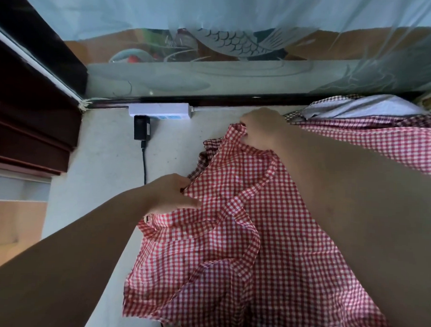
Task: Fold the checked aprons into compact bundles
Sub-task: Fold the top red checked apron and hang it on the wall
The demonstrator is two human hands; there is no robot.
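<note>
apron: red-and-white checked apron point(230, 250), lying rumpled on the white table point(104, 146). Its near part runs off the front edge toward the person, and the strap bands lie twisted across the middle.
left hand: left hand point(173, 195) is at the apron's left edge, thumb and curled fingers pinching a fold of the cloth.
right hand: right hand point(260, 130) is at the far corner, fingers closed round a bunched bit of the top hem. That corner looks raised slightly off the table.
other cloth: more checked fabric point(388, 138) at far right, beyond the right forearm, with a grey-white cloth point(360, 108) on top. Probably more aprons, can't confirm.
clutter: power strip point(160, 110) against the back rail, black adapter point(142, 128) plugged in. Its cable point(144, 165) runs forward, close to the left hand.
step: looks like pulling the apron flat and square before the first fold. No compact bundle yet.
handling: thin woven cloth, so light and limp with no stiffness. It won't hold shape unless tensioned and it creases easily. Not fragile.
grip: take it at hemmed edges or corners, one per hand, and keep it taut. Lay the straps inside before folding.
risk: loose straps may snag, the cloth could catch the cable, and the overhang could drag it off the table.
</note>
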